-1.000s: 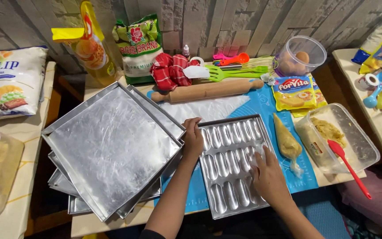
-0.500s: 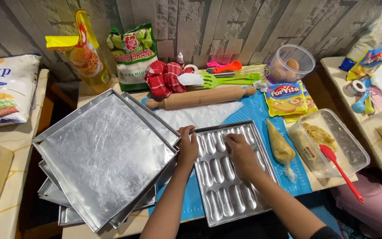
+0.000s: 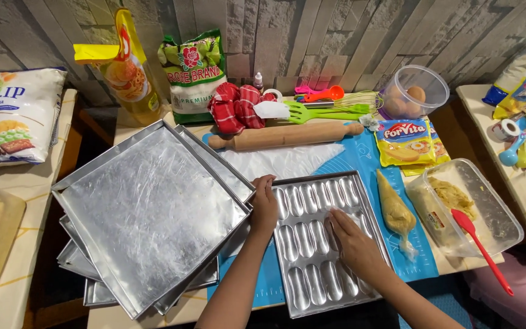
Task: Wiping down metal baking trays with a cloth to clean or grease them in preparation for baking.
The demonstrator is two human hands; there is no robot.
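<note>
A metal mould tray with rows of oval hollows lies on a blue mat. My left hand holds the tray's left edge, fingers curled over the rim. My right hand lies flat inside the tray, fingertips pressed into the hollows of the upper middle rows. A piping bag of yellow dough rests just right of the tray.
A stack of flat square baking trays sits to the left. Behind lie a rolling pin, a clear plastic sheet, a red cloth, a green spatula, an oil pouch and a flour bag. A dough container with a red spatula stands right.
My right hand has moved from the tray's lower right up to the middle and upper hollows. My left hand stays on the left edge. The view has shifted slightly.
</note>
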